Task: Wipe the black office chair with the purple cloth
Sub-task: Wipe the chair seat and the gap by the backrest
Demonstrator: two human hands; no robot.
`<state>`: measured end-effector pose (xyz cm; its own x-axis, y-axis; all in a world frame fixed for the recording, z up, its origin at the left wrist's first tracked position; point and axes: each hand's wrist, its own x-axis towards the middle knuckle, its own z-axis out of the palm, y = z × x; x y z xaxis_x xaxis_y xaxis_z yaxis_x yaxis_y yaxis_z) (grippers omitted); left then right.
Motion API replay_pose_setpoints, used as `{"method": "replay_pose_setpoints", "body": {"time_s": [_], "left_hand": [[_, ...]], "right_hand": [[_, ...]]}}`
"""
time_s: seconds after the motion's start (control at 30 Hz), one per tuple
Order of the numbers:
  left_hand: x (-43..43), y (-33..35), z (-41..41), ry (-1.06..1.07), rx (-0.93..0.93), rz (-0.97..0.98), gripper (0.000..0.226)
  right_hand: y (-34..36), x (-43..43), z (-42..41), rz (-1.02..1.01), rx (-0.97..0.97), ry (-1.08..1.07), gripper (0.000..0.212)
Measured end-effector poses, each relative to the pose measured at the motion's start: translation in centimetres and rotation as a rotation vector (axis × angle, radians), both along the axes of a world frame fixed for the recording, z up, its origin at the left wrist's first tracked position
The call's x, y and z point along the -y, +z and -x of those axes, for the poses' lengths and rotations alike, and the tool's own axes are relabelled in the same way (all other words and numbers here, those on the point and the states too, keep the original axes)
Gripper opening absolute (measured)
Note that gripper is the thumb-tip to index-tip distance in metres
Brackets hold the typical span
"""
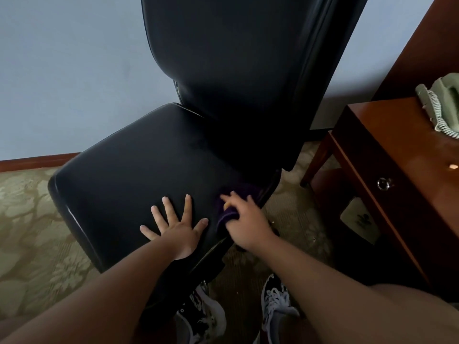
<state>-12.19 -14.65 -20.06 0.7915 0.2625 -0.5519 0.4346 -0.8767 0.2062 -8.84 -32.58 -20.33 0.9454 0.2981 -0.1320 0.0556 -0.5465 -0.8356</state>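
Fingers (188, 207) of the left hand (177, 232) lie spread wide & flat on the seat (129, 170) of the black office chair (236, 70), gripping nothing; prob. bracing it. Right hand (248, 225) has its fingers (228, 198) curled over the purple cloth (224, 218), which is bunched up & pressed onto the seat's right-hand edge, close to the rear corner under the backrest (223, 40). Judging by this, wiping is underway on the seat; can't tell how much is done, since black vinyl shows no wet/dry diff. Risks: cloth sits right at the edge, so a stroke outward could carry it off & drop it on the carpet (29, 207). Bunched that tight, it covers little per pass, so patches may get missed, esp. the seam betw. seat & backrest. Chair base is hidden; if it swivels or rolls, a hard push w/ the left palm lifted could shove it toward the wooden desk (397, 157) just beside it, where a phone (442, 105) sits near the edge.
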Motion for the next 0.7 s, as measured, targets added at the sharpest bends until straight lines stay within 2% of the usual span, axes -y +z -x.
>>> {"method": "replay_pose_setpoints", "body": {"time_s": [0.1,0.2,0.27,0.4,0.57,0.7], "left_hand": [[-0.1,-0.2,0.1,-0.010,0.005,-0.016,0.071],[-0.4,-0.4,0.1,-0.010,0.021,-0.014,0.073],[-0.6,-0.5,0.2,-0.016,0.026,0.002,0.074],[-1.0,-0.7,0.4,-0.022,0.036,0.014,0.074],[-1.0,-0.6,0.5,-0.017,0.034,0.016,0.075],[-0.5,-0.5,0.3,-0.004,0.024,0.001,0.075]], "right_hand": [[-0.4,-2.0,1.7,-0.096,-0.030,0.007,0.028],[-0.7,-1.5,0.4,-0.064,0.033,-0.039,0.033],[-0.6,0.8,-2.0,-0.013,0.100,-0.158,0.043],[-0.2,6.4,-6.4,-0.102,0.110,-0.376,0.032],[-0.5,8.3,-9.3,-0.164,0.007,-0.345,0.039],[-1.0,6.7,-8.5,-0.131,0.053,-0.329,0.041]]}}
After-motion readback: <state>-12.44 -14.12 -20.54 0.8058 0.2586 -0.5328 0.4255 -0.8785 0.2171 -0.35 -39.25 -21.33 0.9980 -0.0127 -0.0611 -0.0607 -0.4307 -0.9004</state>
